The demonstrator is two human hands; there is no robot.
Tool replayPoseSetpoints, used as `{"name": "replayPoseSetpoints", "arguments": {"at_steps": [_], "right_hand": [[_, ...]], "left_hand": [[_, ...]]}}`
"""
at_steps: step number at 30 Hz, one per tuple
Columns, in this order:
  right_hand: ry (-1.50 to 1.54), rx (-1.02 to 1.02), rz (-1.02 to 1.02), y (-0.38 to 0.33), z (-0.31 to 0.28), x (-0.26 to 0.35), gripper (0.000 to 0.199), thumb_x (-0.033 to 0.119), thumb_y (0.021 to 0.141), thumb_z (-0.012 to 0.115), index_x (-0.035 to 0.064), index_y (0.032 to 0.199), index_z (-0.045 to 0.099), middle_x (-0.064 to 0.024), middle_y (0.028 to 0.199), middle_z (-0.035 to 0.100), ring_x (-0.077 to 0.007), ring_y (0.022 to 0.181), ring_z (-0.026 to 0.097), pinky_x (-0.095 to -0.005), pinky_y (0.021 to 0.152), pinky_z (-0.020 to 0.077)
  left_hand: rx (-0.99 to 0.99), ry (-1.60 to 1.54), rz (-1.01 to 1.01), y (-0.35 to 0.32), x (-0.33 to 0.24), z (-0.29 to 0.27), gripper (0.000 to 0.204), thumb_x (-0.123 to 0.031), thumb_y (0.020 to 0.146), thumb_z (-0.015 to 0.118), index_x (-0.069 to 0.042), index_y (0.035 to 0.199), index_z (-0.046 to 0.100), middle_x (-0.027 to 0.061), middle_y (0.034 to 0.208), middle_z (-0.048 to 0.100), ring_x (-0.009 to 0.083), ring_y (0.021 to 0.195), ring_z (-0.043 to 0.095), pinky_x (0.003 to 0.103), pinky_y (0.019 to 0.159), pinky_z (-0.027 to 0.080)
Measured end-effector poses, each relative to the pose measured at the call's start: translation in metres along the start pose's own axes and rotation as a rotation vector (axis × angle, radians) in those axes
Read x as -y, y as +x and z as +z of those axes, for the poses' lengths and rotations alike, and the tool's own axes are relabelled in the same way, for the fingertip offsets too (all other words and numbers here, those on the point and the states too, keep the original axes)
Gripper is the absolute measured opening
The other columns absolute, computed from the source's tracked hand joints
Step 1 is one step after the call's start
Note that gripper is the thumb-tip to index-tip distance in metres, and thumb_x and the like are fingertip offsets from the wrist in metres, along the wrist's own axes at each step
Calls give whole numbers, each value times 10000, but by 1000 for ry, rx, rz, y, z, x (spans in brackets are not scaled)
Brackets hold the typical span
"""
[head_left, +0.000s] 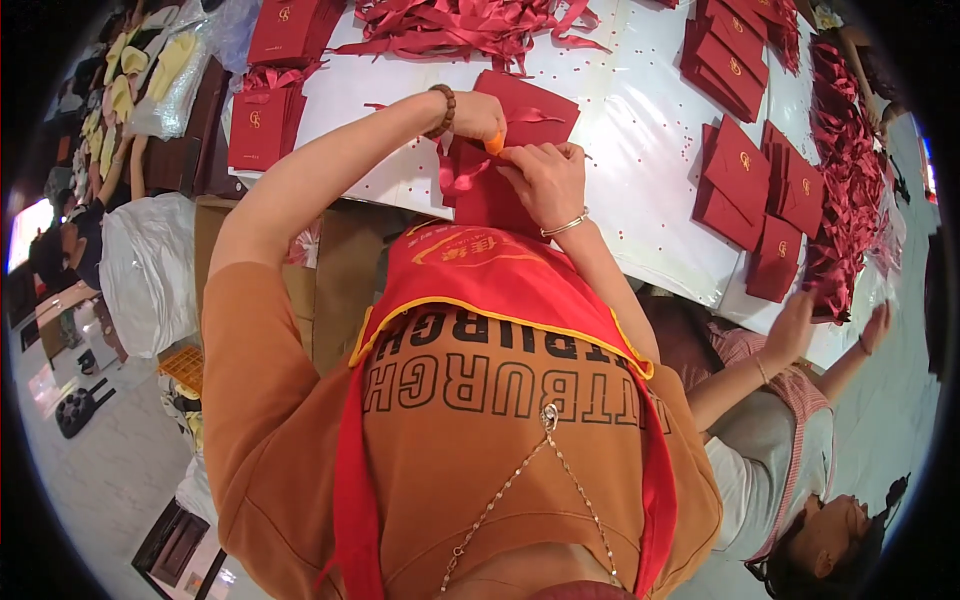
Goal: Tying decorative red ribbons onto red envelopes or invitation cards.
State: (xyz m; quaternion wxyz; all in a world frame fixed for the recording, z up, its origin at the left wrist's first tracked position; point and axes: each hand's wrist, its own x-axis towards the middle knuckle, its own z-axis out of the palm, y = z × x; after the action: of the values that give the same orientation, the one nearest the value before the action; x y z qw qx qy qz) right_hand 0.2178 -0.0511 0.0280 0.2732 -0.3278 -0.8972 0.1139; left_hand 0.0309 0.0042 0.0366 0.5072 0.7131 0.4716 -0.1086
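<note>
**White table, red paper bags, both hands on one bag**

White table [640,130] fills the upper frame, strewn with small red specks. Head view only.

Left hand [478,115], bead bracelet on the wrist, is curled shut around a small orange tool [495,143] at the top edge of a flat red paper bag [520,135]. Right hand [548,178], thin bangle on the wrist, lies on that bag with fingers bent and pinched at the tool tip; what is between the fingertips is too small to tell. The bag lies flat at the table's near edge, right in front of the person, a red ribbon [455,175] trailing off its left side.

Containers: cardboard box [330,270] below the table edge, contents hidden. White plastic sack [150,265] at left, contents hidden.

Packages: stack of red bags with gold emblem [262,120] at table's left end, more above it. Flat red bags fanned out at right [745,180], each with a small gold mark. Pile of loose red ribbons [470,25] at top centre; another heap [850,150] along the right edge.

Another person's hand [795,325] reaches toward the right-hand bags.
</note>
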Motion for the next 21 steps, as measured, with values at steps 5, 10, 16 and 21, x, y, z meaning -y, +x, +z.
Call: {"name": "replayPoseSetpoints", "arguments": {"at_steps": [5, 10, 16, 21], "right_hand": [[98, 48, 74, 1, 0, -3, 93, 199, 710, 630, 168, 790, 593, 27, 662, 568, -141, 636, 533, -345, 690, 314], [65, 96, 175, 2, 5, -6, 113, 229, 720, 620, 166, 813, 606, 12, 688, 596, -158, 651, 557, -352, 691, 310], [140, 272, 406, 3, 24, -37, 258, 351, 735, 615, 161, 909, 628, -52, 719, 637, -199, 650, 584, -349, 698, 324], [189, 364, 483, 7, 25, -44, 329, 424, 713, 618, 164, 914, 637, -59, 703, 634, -223, 658, 604, -336, 640, 384]], "left_hand": [[-386, -222, -45, 4, 2, 14, 168, -161, 683, 583, -10, 739, 633, 68, 764, 559, 169, 670, 530, 279, 594, 412], [-1021, -55, -149, 6, 41, 18, 253, -279, 755, 542, -62, 855, 627, 134, 861, 613, 298, 816, 566, 346, 705, 436], [-1076, -18, -103, -64, 111, 53, 221, -198, 733, 559, -132, 941, 595, 109, 1049, 551, 286, 936, 529, 388, 774, 408], [-1175, 621, -87, -85, 108, 97, 145, -163, 751, 563, -112, 886, 546, 76, 1044, 563, 252, 866, 547, 330, 693, 416]]}}
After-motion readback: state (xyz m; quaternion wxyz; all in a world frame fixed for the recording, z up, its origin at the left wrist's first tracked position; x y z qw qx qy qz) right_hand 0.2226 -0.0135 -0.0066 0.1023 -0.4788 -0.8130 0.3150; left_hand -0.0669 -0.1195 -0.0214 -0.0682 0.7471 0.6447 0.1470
